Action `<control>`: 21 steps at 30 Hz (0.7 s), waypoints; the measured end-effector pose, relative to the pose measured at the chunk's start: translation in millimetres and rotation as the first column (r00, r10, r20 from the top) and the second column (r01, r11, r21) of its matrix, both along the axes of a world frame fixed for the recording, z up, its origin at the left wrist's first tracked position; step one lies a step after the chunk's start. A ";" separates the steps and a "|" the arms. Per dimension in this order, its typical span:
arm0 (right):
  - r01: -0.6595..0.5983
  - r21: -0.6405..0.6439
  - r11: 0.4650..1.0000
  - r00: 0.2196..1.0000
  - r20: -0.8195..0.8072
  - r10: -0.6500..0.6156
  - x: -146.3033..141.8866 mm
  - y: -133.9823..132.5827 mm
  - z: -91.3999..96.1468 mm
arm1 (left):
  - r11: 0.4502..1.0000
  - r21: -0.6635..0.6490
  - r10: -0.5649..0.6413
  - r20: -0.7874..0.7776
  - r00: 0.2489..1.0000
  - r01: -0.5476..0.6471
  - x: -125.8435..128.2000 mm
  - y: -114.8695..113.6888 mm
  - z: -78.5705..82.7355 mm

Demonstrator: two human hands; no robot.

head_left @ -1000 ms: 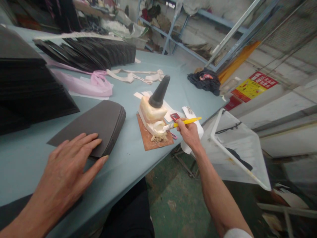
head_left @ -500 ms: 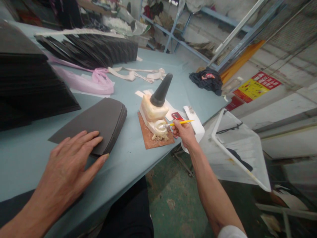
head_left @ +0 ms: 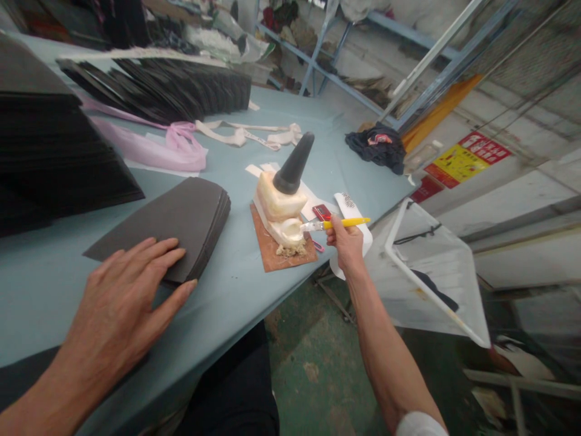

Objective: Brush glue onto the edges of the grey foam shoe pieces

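My left hand (head_left: 120, 303) lies flat, fingers spread, on the near edge of a stack of dark grey curved sheets (head_left: 177, 215) on the pale blue table (head_left: 227, 297). My right hand (head_left: 347, 239) is closed on a yellow-handled brush (head_left: 338, 223), whose white tip rests at the mouth of a glue-crusted cream pot (head_left: 281, 212). The pot has a black cone-shaped spout (head_left: 294, 163) and stands on a brown board (head_left: 284, 251).
Tall piles of black sheets (head_left: 54, 151) fill the left. More black sheets are fanned out (head_left: 167, 91) at the back, near a pink bag (head_left: 167, 148) and white straps (head_left: 245, 136). A small red object (head_left: 322, 212), dark cloth (head_left: 374, 148) and a white frame (head_left: 431, 272) lie to the right.
My right hand dipped the brush toward the pot, then drew back slightly right with the handle more level. The left hand has stayed on the grey stack.
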State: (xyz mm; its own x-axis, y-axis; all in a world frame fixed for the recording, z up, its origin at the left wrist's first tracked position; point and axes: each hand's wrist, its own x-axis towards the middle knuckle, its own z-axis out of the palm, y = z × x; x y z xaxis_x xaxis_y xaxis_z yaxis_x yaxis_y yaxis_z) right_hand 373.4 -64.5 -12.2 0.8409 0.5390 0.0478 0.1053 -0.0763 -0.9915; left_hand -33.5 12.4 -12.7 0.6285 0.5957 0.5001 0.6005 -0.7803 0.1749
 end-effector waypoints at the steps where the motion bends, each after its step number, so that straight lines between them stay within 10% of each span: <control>1: -0.008 0.005 1.000 1.000 -0.006 0.008 -2.6 1.4 -2.2 | 1.000 0.006 0.002 0.001 1.000 -0.002 0.3 0.3 -0.3; 21: -0.057 0.039 0.998 0.998 -0.005 0.058 -12.9 11.1 -16.0 | 1.000 0.001 0.025 -0.016 1.000 -0.025 1.7 -0.1 -0.5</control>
State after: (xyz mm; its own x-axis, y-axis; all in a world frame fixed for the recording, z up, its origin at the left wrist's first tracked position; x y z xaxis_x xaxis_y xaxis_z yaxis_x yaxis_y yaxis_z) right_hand 360.5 -53.4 -28.2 0.8090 0.5843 0.0645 0.1021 -0.0316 -0.9943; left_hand -31.8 12.3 -13.2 0.6211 0.6111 0.4907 0.6225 -0.7651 0.1648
